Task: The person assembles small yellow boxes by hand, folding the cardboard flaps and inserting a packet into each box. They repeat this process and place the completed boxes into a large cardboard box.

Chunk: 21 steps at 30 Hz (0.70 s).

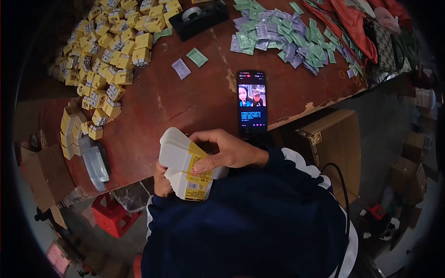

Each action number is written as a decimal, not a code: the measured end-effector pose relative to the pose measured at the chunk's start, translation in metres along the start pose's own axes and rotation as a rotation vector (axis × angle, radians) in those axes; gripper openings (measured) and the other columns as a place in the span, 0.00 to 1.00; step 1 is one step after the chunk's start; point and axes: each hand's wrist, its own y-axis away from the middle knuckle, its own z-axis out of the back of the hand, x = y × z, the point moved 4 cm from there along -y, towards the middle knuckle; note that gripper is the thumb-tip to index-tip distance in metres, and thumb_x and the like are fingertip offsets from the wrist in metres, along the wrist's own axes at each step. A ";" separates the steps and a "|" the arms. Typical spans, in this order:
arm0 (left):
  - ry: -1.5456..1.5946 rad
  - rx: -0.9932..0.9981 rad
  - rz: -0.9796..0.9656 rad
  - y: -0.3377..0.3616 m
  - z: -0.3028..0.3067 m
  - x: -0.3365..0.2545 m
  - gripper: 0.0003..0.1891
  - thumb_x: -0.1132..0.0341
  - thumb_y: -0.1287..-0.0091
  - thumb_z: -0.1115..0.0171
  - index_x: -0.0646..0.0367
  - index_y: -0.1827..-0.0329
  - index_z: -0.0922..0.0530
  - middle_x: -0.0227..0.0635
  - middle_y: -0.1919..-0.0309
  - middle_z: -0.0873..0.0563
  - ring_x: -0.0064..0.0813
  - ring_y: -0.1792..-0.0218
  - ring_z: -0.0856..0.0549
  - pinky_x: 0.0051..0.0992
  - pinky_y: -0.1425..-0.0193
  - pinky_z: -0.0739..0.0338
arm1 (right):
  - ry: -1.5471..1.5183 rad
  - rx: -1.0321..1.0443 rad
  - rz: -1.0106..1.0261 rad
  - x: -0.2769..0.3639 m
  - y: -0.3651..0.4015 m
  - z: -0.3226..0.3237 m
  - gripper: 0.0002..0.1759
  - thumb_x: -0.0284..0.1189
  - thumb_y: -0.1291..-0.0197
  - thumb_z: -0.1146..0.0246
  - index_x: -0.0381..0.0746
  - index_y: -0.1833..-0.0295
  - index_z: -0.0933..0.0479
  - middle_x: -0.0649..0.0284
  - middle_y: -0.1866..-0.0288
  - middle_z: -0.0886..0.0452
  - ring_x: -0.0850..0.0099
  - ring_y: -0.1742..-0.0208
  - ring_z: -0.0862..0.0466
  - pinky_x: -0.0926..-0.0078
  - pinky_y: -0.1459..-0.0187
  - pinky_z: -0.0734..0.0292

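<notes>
A stack of flat, unfolded yellow and white cartons (189, 169) is held in front of my body, just past the table's near edge. My right hand (227, 149) grips it from the right, thumb lying over the printed yellow side. At the stack's left side, my left hand (162, 180) is wrapped round it from beneath, most of its fingers hidden behind the cartons. The stack's white flaps are slightly fanned toward the upper left. A lit phone (252, 99) stands on the table beyond my right hand.
The red-brown table (185, 102) bears a heap of small yellow boxes (116, 60) at left, a black tape dispenser (199, 21), and green and purple sachets (287, 37). Clear plastic trays (95, 164) lie at the left edge. A cardboard box (338, 148) stands right, a red stool (111, 215) lower left.
</notes>
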 end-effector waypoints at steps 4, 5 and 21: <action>0.083 0.088 -0.074 -0.006 0.001 0.010 0.34 0.54 0.36 0.28 0.63 0.32 0.27 0.40 0.44 0.15 0.31 0.47 0.13 0.32 0.44 0.18 | -0.033 -0.004 -0.003 0.001 0.002 0.005 0.29 0.36 0.46 0.24 0.34 0.42 0.24 0.62 0.50 0.18 0.74 0.46 0.21 0.74 0.43 0.26; 0.079 0.085 -0.075 -0.004 -0.004 0.011 0.34 0.54 0.36 0.28 0.63 0.32 0.27 0.40 0.44 0.15 0.31 0.47 0.13 0.32 0.44 0.18 | -0.036 -0.001 -0.001 0.000 0.002 0.005 0.29 0.36 0.46 0.24 0.34 0.42 0.24 0.62 0.50 0.18 0.74 0.46 0.21 0.74 0.43 0.26; -0.861 -0.538 -0.530 0.047 0.086 -0.145 0.09 0.68 0.25 0.41 0.61 0.63 0.29 0.34 0.72 0.23 0.24 0.76 0.24 0.22 0.68 0.27 | 0.158 -0.530 0.274 0.023 0.008 0.063 0.26 0.34 0.40 0.26 0.30 0.44 0.26 0.57 0.52 0.16 0.73 0.53 0.14 0.75 0.50 0.18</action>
